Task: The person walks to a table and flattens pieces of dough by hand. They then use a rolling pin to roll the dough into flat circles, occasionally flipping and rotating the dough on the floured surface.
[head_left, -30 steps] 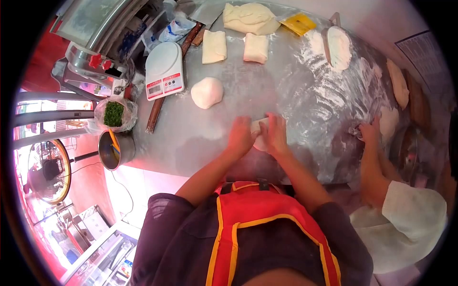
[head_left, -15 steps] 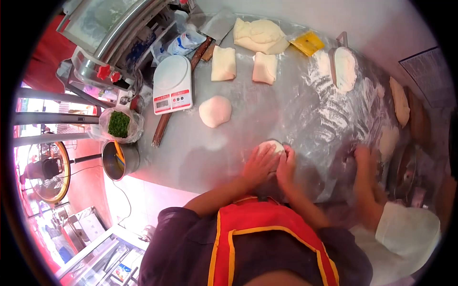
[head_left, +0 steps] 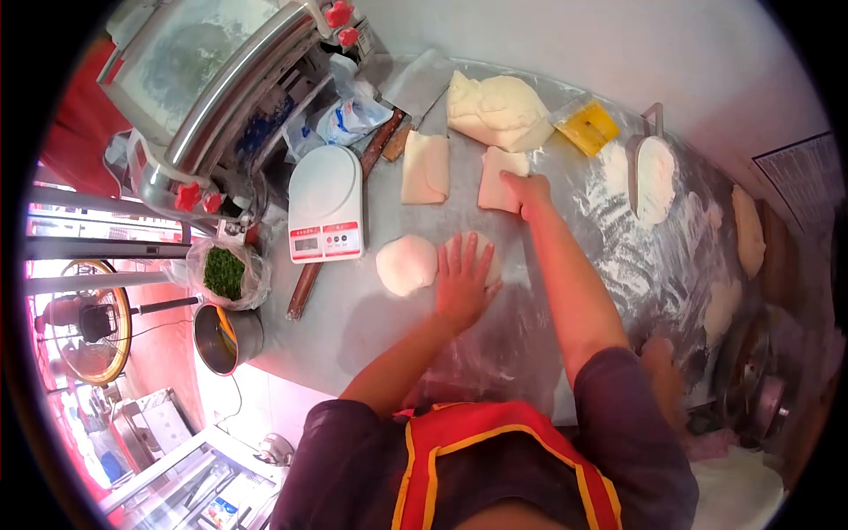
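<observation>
On the grey metal worktop [head_left: 344, 318], your left hand [head_left: 465, 283] lies fingers spread over a round off-white dough piece [head_left: 491, 252] | just beside a white dough ball [head_left: 407, 265] | your right hand [head_left: 532, 193] touches a folded rectangular cream dough slab [head_left: 499, 163] at its near corner, can't tell if it's pinching tbh

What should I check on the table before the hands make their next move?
1. Left hand resting on a dough piece, fingers spread: ok.
2. Right hand touching the right folded slab: ok. Firm grip: cannot tell.
3. Left folded slab free of hands: ok.
4. Round dough ball apart from the piece under the left hand: cannot tell, fingers hide the edge.
5. Scale with nothing on its plate: ok. Its number: cannot tell, too small.
</observation>
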`<action>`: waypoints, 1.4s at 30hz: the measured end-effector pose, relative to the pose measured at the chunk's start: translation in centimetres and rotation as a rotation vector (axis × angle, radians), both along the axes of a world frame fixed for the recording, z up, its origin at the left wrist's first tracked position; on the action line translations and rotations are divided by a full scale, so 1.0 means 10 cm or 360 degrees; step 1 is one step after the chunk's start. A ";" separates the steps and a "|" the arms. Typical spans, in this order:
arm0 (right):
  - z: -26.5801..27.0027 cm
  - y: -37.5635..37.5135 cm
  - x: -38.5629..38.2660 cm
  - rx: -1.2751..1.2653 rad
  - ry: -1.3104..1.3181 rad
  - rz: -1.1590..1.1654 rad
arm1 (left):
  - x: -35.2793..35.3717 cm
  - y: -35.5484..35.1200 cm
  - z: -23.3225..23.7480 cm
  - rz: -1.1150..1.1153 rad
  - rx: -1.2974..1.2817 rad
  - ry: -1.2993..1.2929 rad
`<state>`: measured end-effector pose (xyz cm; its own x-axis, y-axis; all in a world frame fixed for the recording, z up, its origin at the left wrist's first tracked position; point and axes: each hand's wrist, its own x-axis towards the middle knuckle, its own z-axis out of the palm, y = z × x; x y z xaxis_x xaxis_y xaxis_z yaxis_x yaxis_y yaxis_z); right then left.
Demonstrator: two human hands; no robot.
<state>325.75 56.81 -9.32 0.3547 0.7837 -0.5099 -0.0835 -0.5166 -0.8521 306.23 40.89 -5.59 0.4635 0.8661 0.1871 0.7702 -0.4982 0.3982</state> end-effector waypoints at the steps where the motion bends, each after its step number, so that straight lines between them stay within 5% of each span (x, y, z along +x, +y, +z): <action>1: 0.12 0.00 -0.03 0.0015 0.0083 0.0022 | 0.02 0.03 -0.04 0.0004 0.0026 0.0020; 7: 0.55 -0.63 0.52 0.0322 0.0269 -0.0018 | 0.11 0.40 -0.21 -0.0051 0.0142 0.0129; 9: 0.54 -0.92 0.92 0.0069 -0.0172 -0.0136 | 0.21 0.70 -0.21 -0.0104 0.0136 0.0173; 12: 0.42 -1.29 1.17 0.0035 -0.1722 0.0147 | 0.39 1.13 -0.24 -0.0112 0.0159 0.0176; 15: -0.02 -1.43 1.27 0.0545 -0.2096 0.0336 | 0.55 1.25 -0.22 -0.0018 0.0145 0.0263; 22: 0.17 -2.37 -0.13 0.0230 -0.1779 0.0278 | 0.37 0.08 -0.13 -0.0397 -0.0088 -0.0291; 26: 0.65 -2.90 -0.23 0.0363 -0.1223 0.0135 | 0.15 -0.67 -0.10 -0.0361 -0.0434 -0.0445; 29: 0.66 -3.08 -0.20 0.0131 -0.0904 0.0263 | 0.11 -0.84 -0.14 -0.0373 -0.0250 -0.0331; 33: 0.48 -3.20 -0.34 0.0512 -0.1297 0.0451 | 0.11 -0.83 -0.20 -0.0400 -0.0219 -0.0133; 37: 0.47 -3.28 -0.42 0.0486 -0.1144 0.0186 | 0.13 -0.83 -0.18 -0.0386 -0.0199 -0.0123; 40: 0.64 -3.28 -0.49 0.0292 -0.0593 -0.0246 | 0.14 -0.84 -0.20 -0.0383 -0.0187 -0.0134; 42: 0.60 -3.21 -0.58 0.0325 -0.0559 -0.0157 | 0.12 -0.83 -0.26 -0.0397 -0.0235 -0.0143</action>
<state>319.98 24.67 -3.32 0.5580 0.8096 -0.1824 0.1897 -0.3384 -0.9217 307.45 32.61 -8.14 0.6528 0.7483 0.1178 0.5895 -0.5995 0.5414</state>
